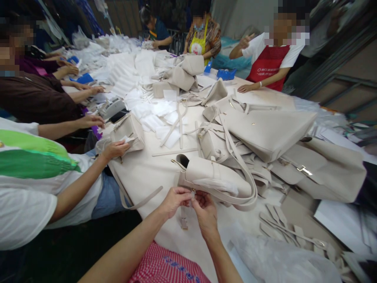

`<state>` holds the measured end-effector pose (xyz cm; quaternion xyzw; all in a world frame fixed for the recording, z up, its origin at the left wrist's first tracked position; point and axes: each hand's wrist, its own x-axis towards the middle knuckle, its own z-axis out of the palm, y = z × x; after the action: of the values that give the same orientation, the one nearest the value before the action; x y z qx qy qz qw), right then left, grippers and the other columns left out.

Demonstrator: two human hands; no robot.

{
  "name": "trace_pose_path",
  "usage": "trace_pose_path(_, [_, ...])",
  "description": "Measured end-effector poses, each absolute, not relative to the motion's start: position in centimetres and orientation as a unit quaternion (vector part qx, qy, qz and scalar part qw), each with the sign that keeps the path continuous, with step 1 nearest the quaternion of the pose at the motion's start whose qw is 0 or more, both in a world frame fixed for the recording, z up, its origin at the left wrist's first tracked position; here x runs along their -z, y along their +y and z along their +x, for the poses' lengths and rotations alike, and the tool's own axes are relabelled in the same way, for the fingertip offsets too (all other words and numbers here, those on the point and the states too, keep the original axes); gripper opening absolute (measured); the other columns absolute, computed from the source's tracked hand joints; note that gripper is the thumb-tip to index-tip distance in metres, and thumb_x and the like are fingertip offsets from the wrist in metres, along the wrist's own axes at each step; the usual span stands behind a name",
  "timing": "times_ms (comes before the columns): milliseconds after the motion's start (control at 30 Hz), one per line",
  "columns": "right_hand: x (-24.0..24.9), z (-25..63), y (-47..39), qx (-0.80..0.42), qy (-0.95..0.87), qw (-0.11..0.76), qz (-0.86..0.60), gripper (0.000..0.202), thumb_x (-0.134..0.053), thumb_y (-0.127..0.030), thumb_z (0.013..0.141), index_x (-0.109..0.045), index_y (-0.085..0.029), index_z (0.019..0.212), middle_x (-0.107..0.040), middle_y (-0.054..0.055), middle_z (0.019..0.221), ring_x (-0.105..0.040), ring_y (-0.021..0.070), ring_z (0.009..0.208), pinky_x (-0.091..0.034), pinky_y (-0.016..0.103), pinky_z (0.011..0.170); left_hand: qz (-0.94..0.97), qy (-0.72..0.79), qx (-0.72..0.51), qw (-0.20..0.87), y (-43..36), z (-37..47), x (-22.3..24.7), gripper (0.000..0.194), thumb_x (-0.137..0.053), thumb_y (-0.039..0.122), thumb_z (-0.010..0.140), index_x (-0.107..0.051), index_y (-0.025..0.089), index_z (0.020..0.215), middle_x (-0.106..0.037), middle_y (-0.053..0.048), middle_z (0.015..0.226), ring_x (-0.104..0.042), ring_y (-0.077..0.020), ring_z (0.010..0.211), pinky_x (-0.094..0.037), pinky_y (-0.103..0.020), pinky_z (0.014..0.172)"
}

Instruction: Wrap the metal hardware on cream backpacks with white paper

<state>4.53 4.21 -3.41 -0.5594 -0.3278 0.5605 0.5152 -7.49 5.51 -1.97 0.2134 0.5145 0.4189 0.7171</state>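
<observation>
A beige handbag [219, 173] lies tilted on the table in front of me, its strap [249, 192] looping round to the right. Thin white wrapping [218, 184] covers part of its side. At the bag's near edge, my left hand [176, 201] and my right hand [207, 212] meet, fingertips pinched together on a small whitish piece [193, 194] beside a gold fitting. The fingers partly hide this piece and the fitting. Just below the hands hangs a short beige strap with a metal buckle [184, 225].
More beige bags [265, 129] are piled to the right. Loose straps [282, 228] and clear plastic [279, 251] lie at the near right. White foam sheets [123, 74] cover the far table. A co-worker's hand [118, 149] holds another bag [132, 133] on the left; other people stand around.
</observation>
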Motion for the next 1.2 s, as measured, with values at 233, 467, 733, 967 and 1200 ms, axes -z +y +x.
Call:
trace_pose_path(233, [3.5, 4.3, 3.3, -0.58, -0.347, 0.498, -0.544, 0.034, -0.074, -0.034, 0.066, -0.06, -0.021, 0.094, -0.068, 0.0, 0.077, -0.065, 0.0197, 0.07, -0.054, 0.035, 0.068, 0.271, 0.554, -0.416, 0.669, 5.7, -7.0, 1.9, 0.023, -0.08, 0.032, 0.055, -0.067, 0.013, 0.059, -0.059, 0.001, 0.055, -0.05, -0.0102, 0.05, -0.041, -0.026, 0.054])
trace_pose_path(467, [1.8, 6.4, 3.4, -0.574, -0.35, 0.468, -0.574, 0.031, -0.069, -0.045, 0.072, -0.074, -0.018, 0.087, -0.075, 0.007, 0.087, -0.065, 0.0227, 0.08, -0.05, 0.032, 0.068, 0.333, 0.576, -0.412, 0.622, 5.5, -6.8, 1.3, 0.012, -0.07, 0.025, 0.063, -0.064, 0.015, 0.059, -0.056, 0.004, 0.053, -0.045, -0.0093, 0.052, -0.033, -0.024, 0.054])
trace_pose_path(733, [2.4, 5.0, 4.4, -0.544, -0.36, 0.485, -0.582, 0.026, -0.072, -0.043, 0.065, -0.072, -0.017, 0.068, -0.069, 0.003, 0.063, -0.059, 0.0196, 0.061, -0.047, 0.032, 0.061, 0.358, 0.572, -0.414, 0.611, 4.8, -6.9, 1.0, 0.01, -0.072, 0.024, 0.067, -0.067, 0.016, 0.063, -0.066, -0.001, 0.064, -0.056, -0.0141, 0.063, -0.041, -0.024, 0.062])
trace_pose_path(967, [3.0, 4.5, 4.1, -0.5, -0.384, 0.502, -0.593, 0.026, -0.064, -0.041, 0.074, -0.071, -0.018, 0.084, -0.073, 0.006, 0.083, -0.064, 0.0231, 0.079, -0.048, 0.036, 0.078, 0.244, 0.524, -0.39, 0.716, 4.4, -7.2, 0.9, 0.03, -0.074, 0.043, 0.067, -0.066, 0.014, 0.072, -0.067, -0.005, 0.065, -0.062, -0.0161, 0.058, -0.051, -0.03, 0.062])
trace_pose_path(1200, [3.3, 4.6, 4.2, -0.5, -0.401, 0.493, -0.589, 0.023, -0.063, -0.04, 0.075, -0.07, -0.019, 0.081, -0.073, 0.006, 0.082, -0.064, 0.0229, 0.078, -0.048, 0.034, 0.078, 0.208, 0.505, -0.369, 0.752, 3.9, -7.7, 0.8, 0.042, -0.082, 0.048, 0.057, -0.066, 0.012, 0.071, -0.069, -0.01, 0.065, -0.067, -0.0196, 0.064, -0.052, -0.027, 0.057])
